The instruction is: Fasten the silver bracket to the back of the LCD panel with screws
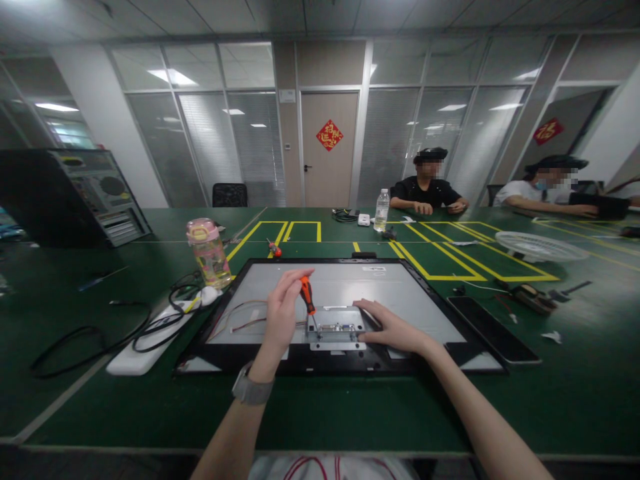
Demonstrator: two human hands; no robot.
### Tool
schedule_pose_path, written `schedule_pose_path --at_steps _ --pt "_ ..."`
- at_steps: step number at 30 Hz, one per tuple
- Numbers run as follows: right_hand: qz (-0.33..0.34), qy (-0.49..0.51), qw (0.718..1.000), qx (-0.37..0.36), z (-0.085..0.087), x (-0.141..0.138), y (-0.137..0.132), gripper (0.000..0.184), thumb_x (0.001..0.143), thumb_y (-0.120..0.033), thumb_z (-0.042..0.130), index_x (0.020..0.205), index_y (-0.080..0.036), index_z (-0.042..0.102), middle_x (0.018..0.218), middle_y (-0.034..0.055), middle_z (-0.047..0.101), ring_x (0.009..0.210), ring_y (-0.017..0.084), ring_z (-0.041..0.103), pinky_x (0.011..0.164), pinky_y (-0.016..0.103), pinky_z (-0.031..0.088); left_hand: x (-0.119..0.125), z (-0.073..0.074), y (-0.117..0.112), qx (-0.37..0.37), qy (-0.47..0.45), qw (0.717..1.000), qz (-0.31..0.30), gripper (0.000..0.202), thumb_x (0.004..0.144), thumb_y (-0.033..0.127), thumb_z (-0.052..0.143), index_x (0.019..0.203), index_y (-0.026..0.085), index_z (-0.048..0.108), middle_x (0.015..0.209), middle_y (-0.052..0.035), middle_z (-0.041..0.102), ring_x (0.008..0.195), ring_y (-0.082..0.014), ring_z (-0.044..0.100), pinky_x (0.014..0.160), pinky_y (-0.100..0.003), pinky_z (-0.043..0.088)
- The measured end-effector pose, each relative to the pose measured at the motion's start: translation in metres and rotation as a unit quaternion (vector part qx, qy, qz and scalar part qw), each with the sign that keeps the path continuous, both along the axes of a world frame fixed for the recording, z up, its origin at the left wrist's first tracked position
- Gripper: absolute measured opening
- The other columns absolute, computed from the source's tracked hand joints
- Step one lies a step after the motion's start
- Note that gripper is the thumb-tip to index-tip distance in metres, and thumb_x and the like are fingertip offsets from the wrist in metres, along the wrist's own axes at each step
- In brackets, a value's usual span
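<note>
A flat display panel (425, 300) with a black frame lies back side up on the green table. On its near middle sits a metal bracket (325, 346) with a row of connector ports. My left hand (283, 310) is closed around an orange and black screwdriver (307, 295), whose tip points down at the bracket's left end. My right hand (387, 327) rests on the bracket's right side, fingers spread and touching its edge. Thin cables (249, 324) run left from the bracket and pass behind my left hand.
To the left are a white power strip (145, 343) with black cords and a pink-lidded bottle (209, 253). A black phone-like slab (493, 328) and a tool (531, 297) lie right. A water bottle (381, 211) stands farther back. Two people sit across the table.
</note>
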State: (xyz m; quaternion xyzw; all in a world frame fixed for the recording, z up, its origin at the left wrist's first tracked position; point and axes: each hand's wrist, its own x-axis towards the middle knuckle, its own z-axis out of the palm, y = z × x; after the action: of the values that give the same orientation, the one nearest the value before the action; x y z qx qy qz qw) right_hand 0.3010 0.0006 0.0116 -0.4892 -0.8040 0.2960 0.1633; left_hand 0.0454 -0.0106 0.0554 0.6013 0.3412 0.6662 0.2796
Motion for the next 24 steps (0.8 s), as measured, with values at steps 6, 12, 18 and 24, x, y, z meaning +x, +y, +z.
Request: schedule_pose_path --at_steps 6,12,18,24 --pt "0.0 0.0 1.0 -0.004 0.0015 -0.0001 -0.0009 0.077 0.079 -0.05 0.064 0.145 -0.023 0.037 0.155 0.0092 0.034 0.145 0.029 0.021 0.119 0.05 0.018 0.0008 0.0009 -0.0012 0.017 0.014 1.0 0.006 0.017 0.082 0.029 0.063 0.09 0.019 0.074 0.085 -0.0033 0.06 0.076 -0.0151 0.058 0.071 -0.025 0.048" --pt "-0.003 -0.005 1.0 -0.005 0.0008 -0.0001 -0.0005 0.079 0.079 -0.05 0.065 0.145 -0.019 0.037 0.155 0.0115 0.032 0.146 0.03 0.02 0.119 0.048 0.017 0.0027 0.0032 -0.0034 0.002 0.013 1.0 -0.006 0.025 0.088 0.031 0.054 0.098 0.018 0.072 0.091 -0.0062 0.065 0.089 -0.0194 0.06 0.082 -0.03 0.048" --pt "0.003 0.001 1.0 -0.003 0.0007 -0.0005 -0.0003 0.076 0.079 -0.05 0.064 0.145 -0.023 0.038 0.154 0.0088 0.034 0.146 0.03 0.02 0.119 0.049 0.016 0.0025 0.003 -0.0038 0.021 0.018 1.0 0.012 0.017 0.081 0.031 0.064 0.088 0.019 0.074 0.084 -0.0041 0.061 0.079 -0.0168 0.058 0.074 -0.027 0.048" --pt "-0.004 -0.003 1.0 -0.013 0.0031 -0.0009 -0.0023 0.077 0.079 -0.051 0.064 0.145 -0.022 0.037 0.155 0.0084 0.033 0.146 0.031 0.018 0.119 0.049 0.016 0.0016 -0.0004 -0.0027 -0.001 0.011 1.0 -0.019 0.027 0.09 0.03 0.052 0.105 0.018 0.071 0.095 -0.0066 0.067 0.091 -0.0196 0.062 0.083 -0.03 0.048"
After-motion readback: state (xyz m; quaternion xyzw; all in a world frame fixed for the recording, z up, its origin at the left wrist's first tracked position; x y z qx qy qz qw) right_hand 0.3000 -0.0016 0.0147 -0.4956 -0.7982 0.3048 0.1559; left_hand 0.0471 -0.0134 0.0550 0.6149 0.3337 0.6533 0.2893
